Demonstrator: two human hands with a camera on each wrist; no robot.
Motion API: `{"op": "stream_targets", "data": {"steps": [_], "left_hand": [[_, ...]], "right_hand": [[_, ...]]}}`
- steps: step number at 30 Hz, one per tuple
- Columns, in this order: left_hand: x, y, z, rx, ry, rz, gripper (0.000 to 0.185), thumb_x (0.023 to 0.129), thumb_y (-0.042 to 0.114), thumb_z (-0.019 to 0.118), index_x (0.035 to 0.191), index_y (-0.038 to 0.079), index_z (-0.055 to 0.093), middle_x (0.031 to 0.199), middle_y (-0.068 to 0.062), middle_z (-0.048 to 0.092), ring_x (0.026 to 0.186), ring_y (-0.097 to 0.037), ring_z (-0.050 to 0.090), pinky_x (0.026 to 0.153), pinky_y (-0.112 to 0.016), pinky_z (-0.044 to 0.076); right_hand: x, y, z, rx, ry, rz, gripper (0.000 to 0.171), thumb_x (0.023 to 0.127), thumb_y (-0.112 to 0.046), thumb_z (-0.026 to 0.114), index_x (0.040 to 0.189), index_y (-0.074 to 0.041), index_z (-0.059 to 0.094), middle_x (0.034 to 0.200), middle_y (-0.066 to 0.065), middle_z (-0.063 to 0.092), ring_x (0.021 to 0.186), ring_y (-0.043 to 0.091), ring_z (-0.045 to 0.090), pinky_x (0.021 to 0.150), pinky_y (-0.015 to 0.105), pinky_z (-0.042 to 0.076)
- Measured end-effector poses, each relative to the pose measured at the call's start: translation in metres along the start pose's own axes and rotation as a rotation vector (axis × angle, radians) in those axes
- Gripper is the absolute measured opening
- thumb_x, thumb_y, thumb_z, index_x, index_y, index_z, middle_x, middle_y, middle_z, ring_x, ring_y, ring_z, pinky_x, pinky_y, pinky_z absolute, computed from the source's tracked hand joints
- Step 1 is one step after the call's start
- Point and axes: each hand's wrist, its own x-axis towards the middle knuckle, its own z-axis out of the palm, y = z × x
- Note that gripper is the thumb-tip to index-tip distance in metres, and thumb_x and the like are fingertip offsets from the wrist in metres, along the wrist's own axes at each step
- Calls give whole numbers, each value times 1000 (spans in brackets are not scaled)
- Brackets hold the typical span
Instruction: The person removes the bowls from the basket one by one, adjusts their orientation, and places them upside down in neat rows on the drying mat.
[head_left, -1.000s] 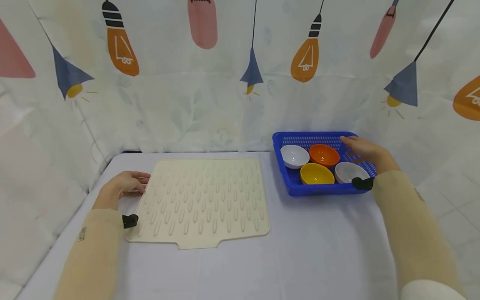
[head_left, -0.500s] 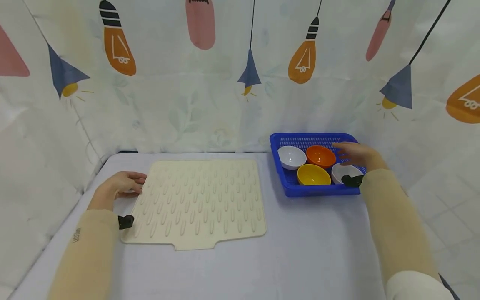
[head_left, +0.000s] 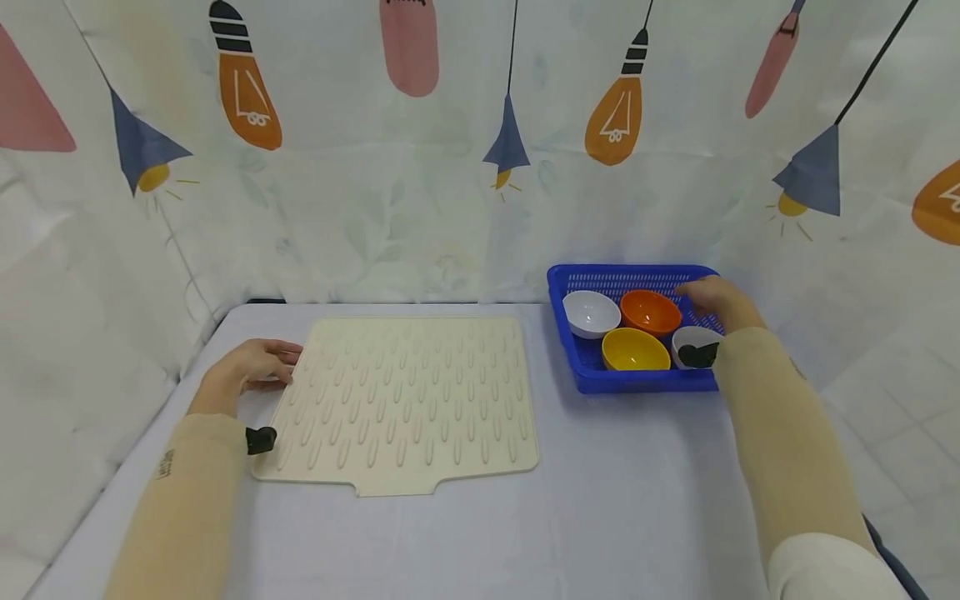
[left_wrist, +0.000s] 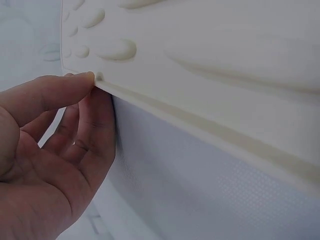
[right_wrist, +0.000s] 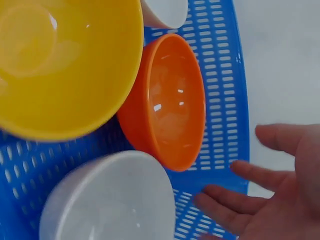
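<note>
A cream dish drying mat (head_left: 405, 400) with raised ribs lies on the table in the head view. My left hand (head_left: 258, 367) pinches its left edge; in the left wrist view the thumb (left_wrist: 75, 90) lies on top of the rim and the fingers are under it. My right hand (head_left: 716, 300) is over the right back part of a blue basket (head_left: 585, 382), its fingers spread and holding nothing. Nearest to them is an orange bowl (right_wrist: 175, 105). A yellow bowl (head_left: 636, 350) and two white bowls, one at the left (head_left: 591, 315), share the basket.
A white cloth (head_left: 600, 492) covers the table. Behind it hangs a curtain (head_left: 420, 200) printed with lamps and bulbs, close to the basket's back rim. The basket stands to the right of the mat.
My right hand has shifted a little left over the basket, its fingers turning more toward the orange bowl. The left hand and the mat stay put; the head view sways slightly.
</note>
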Motion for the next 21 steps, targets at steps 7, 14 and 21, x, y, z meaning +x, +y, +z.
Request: {"op": "stream_targets", "data": {"steps": [7,14,21], "left_hand": [[2,1,1,-11,11,-12,81,85,-14,70,156,-8,31,155,-29,38,111,-20,62,86,-34,58],[2,-1,2,-28,10,-2,81,83,-16,69,154,-10,31,152,-30,40,105,-17,63,85,-34,58],[0,-1,3,-15,22,5,79,83,-16,68,154,-10,32,150,-30,41,104,-18,63,84,-34,58]], "right_hand": [[2,-7,10,226,-40,-53,79,112,-37,36,156,12,-6,163,36,3,148,55,15,117,62,22],[16,-4,26,312,-63,-77,76,112,-31,43,158,11,-2,160,37,16,141,52,33,110,56,40],[28,-1,25,232,-64,-87,78,109,-22,46,156,14,-5,159,40,13,139,53,36,111,56,39]]}}
